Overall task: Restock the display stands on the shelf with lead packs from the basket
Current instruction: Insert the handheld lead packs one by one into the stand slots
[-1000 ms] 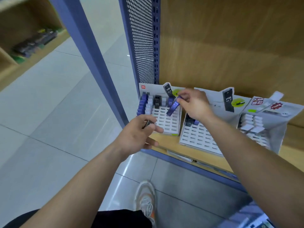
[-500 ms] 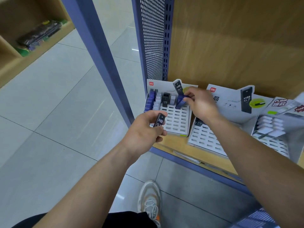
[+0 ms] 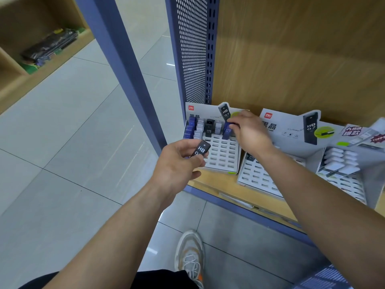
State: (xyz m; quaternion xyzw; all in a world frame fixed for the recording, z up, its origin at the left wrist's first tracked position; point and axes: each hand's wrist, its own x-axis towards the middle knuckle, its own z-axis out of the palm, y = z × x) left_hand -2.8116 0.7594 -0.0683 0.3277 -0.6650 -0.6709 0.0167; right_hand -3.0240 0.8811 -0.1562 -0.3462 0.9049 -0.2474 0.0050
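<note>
Currently two lead packs are in hand at the left display stand (image 3: 223,161) on the wooden shelf (image 3: 216,183). The right hand (image 3: 251,135) has its grip clamped on a blue lead pack (image 3: 227,130), pinching the upper end. The pack's lower end is at a slot in the stand's back row, near a seated black pack (image 3: 209,128). The left hand (image 3: 177,163) has its grip closed on a black lead pack (image 3: 201,149), printed HB. It holds the pack tilted between thumb and curled fingers, just in front of the stand and clear of it

Handling: each pack reads as a slim, rigid plastic case, flat-sided with a rounded top, and is probably very light. The smooth faces may slip under a loose pinch. Take hold across the two broad faces near the top, leaving the lower end free to enter the slot. The leads inside are likely brittle, so seat the pack without forcing or dropping it

Materials: the stand is a sloped white tray with rows of rectangular slots, most of them unfilled, and a printed backing card. A second stand (image 3: 262,178) of the same pattern sits just beside it, and a third stand (image 3: 350,184) carries white packs. The shelf board is matte wood grain with a blue front edge, and a perforated blue panel (image 3: 193,49) closes its left end
</note>
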